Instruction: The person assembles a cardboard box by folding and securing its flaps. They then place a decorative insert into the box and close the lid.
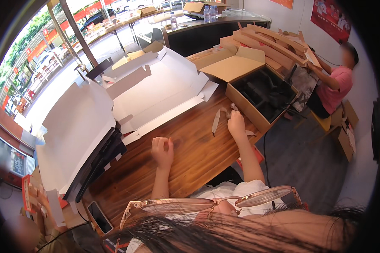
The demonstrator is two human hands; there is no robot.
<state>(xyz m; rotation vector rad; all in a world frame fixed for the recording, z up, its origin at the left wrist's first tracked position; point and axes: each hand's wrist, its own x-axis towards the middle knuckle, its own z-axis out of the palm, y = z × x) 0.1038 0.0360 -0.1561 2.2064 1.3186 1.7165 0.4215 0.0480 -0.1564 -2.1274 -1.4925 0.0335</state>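
Right hand is pinching a crumpled, pale-grey, ribbon-like strip by its bunched part; grip narrow, closing on it, perhaps so the loose length can trail. Strip is lying over the brown wooden tabletop, just beside an open brown cardboard box with black contents. Box lid is leaning back, probably leaving the inside reachable. Left hand is curling loosely; cannot tell whether it is holding anything. White unfolded cardboard is lying beyond, seemingly sparing hand room.

Bright daylight upper L, pavement overexp., edges bent, lower L prob. blurred.
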